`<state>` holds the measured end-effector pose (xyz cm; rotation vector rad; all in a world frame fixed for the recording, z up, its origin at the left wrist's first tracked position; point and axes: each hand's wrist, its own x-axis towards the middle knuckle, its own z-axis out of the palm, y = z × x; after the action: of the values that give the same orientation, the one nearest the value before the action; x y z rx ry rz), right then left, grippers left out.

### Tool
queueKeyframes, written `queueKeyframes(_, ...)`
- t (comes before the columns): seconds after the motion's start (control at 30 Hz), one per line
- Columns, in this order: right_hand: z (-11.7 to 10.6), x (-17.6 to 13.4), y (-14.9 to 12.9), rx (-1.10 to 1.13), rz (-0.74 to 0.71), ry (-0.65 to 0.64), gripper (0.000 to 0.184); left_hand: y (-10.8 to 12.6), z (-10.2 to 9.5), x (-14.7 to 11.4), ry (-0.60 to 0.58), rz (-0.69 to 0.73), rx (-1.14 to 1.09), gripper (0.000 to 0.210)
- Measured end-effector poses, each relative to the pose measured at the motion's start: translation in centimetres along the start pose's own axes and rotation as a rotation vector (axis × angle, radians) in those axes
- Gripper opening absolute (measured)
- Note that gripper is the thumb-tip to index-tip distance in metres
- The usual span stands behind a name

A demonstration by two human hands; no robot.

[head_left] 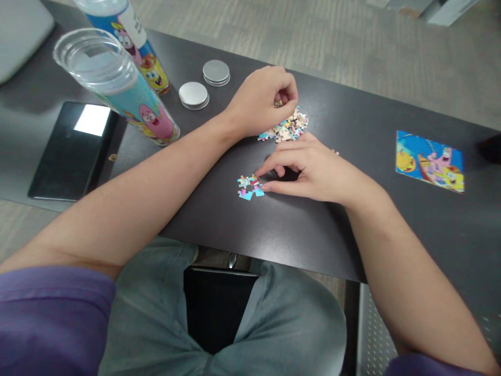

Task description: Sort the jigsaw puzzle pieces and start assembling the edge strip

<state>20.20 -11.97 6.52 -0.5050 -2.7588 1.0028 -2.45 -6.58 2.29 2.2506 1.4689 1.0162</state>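
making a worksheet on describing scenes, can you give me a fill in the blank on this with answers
The left hand is at the larger pile of jigsaw ____.
The right hand has its index finger and ____ at the small cluster.
The picture card lies on the person's ____ side.
The sleeves are ____.

Missing words: pieces; thumb; right; purple.

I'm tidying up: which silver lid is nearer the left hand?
The rear silver lid, closer to the left hand; the front silver lid lies nearer the cartoon-printed tubes.

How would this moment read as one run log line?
Left hand: at loose puzzle pile | Right hand: at small piece cluster | Picture card: flat, right side | Nearer canister: standing, left side
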Motion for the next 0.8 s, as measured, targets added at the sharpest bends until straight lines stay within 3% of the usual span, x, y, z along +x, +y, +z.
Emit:
queueKeyframes(0.1,-0.4,-0.3,0.2,-0.008,-0.01,0.042,0.016,0.0,-0.1,-0.1,-0.01,0.005,-0.001,0.021)
queueKeyframes(0.27,-2.5,-1.8,1.8,-0.084,0.097,0.373,0.01,-0.1,-0.4,-0.2,0.005,0.006,-0.026,0.019)
queueKeyframes(0.33,-3.3,-2.4,2.6,-0.141,0.162,0.44,0.013,-0.2,-0.5,-0.2,0.007,-0.003,-0.047,0.018)
queueKeyframes(0.57,-3.2,-2.7,3.8,-0.179,0.199,0.358,0.009,-1.2,-0.3,-0.3,0.011,0.021,-0.042,0.009)
queueKeyframes(0.8,-2.0,-1.9,3.6,-0.007,0.149,0.287,0.006,-1.2,-0.4,-0.3,0.001,0.015,-0.053,0.009)
